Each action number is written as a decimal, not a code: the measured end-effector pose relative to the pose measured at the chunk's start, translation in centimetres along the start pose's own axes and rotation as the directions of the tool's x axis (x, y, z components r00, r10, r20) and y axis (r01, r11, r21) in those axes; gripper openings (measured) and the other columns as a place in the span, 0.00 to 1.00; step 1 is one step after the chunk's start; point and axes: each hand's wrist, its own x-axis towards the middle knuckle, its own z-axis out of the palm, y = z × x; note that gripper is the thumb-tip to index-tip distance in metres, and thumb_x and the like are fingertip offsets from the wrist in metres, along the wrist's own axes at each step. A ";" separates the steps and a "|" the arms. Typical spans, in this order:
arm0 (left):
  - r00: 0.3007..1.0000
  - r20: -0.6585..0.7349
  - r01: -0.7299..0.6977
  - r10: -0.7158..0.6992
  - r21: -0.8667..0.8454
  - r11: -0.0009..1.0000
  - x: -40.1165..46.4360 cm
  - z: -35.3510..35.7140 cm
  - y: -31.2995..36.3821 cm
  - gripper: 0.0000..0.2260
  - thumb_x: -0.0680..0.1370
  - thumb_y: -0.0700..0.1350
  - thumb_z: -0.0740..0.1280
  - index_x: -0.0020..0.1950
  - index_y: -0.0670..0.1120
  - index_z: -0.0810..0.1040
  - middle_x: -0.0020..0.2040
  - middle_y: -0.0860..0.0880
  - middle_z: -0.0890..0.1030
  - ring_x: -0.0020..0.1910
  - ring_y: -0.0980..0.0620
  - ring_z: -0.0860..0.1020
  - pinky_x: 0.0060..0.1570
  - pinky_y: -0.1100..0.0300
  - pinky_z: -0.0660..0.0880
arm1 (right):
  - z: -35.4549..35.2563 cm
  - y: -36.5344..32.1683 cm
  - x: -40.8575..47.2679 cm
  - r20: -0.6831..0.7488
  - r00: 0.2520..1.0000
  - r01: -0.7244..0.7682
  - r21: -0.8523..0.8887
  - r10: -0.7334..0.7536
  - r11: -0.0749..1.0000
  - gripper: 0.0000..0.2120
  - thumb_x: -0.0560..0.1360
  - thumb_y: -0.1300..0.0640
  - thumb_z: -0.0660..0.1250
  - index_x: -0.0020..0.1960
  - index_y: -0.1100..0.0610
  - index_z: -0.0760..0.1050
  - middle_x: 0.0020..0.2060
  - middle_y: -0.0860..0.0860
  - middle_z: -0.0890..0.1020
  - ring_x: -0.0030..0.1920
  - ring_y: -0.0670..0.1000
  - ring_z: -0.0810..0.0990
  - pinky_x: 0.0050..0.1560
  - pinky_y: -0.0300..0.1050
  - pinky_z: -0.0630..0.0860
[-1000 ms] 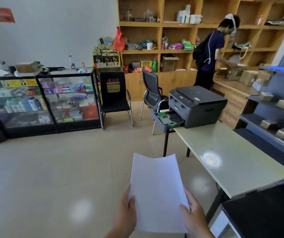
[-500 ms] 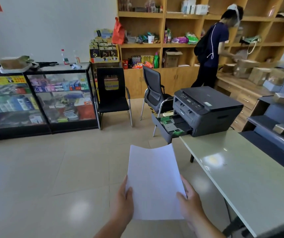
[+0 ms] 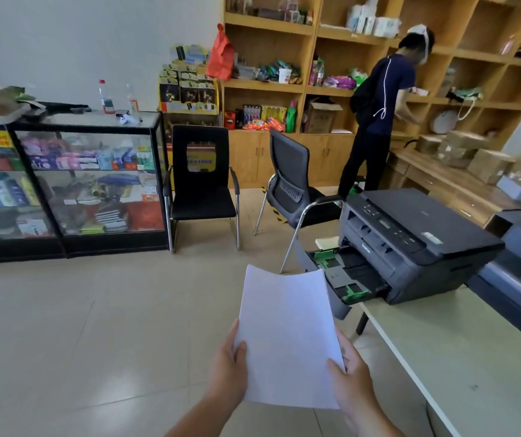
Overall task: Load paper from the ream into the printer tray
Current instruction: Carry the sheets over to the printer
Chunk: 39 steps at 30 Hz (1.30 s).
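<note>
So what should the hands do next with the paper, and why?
Probably carry the paper forward and to the right, toward the open tray of the printer. The left hand and right hand grip the stack by its near corners, well short of the tray, which is pulled out and looks empty, its green guides showing.

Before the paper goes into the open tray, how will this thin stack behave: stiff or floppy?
Probably floppy: the paper is a thin stack, and its far edge already curves while the left hand and right hand hold only its near end. It likely weighs little. Its far edge may sag or catch on the green guides of the printer tray.
</note>
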 end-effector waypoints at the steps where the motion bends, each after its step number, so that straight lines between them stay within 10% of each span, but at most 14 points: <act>1: 1.000 0.003 0.006 -0.006 -0.001 1.000 1.4 -0.2 0.2 0.23 0.81 0.40 0.56 0.75 0.56 0.64 0.67 0.58 0.77 0.66 0.55 0.74 0.71 0.51 0.67 | 0.6 -0.4 1.0 -0.008 1.000 0.000 -0.007 0.000 1.000 0.31 0.75 0.71 0.57 0.67 0.41 0.72 0.52 0.49 0.86 0.50 0.48 0.84 0.36 0.34 0.77; 28: 0.950 0.305 -0.154 0.067 0.268 0.951 34.3 4.0 4.9 0.22 0.80 0.39 0.60 0.74 0.54 0.68 0.70 0.54 0.75 0.71 0.52 0.70 0.74 0.47 0.63 | 6.5 -5.9 25.3 -0.230 0.963 -0.107 0.142 0.138 0.984 0.29 0.76 0.73 0.56 0.70 0.48 0.69 0.49 0.40 0.80 0.48 0.39 0.79 0.46 0.32 0.76; 39: 0.860 0.508 -0.245 0.039 0.345 0.906 42.8 11.5 8.0 0.22 0.78 0.39 0.65 0.71 0.54 0.71 0.68 0.48 0.78 0.65 0.44 0.77 0.66 0.54 0.69 | 6.1 -4.5 30.1 -0.593 0.783 -0.032 0.264 0.189 0.964 0.28 0.75 0.73 0.61 0.65 0.45 0.73 0.58 0.52 0.83 0.44 0.31 0.82 0.40 0.29 0.76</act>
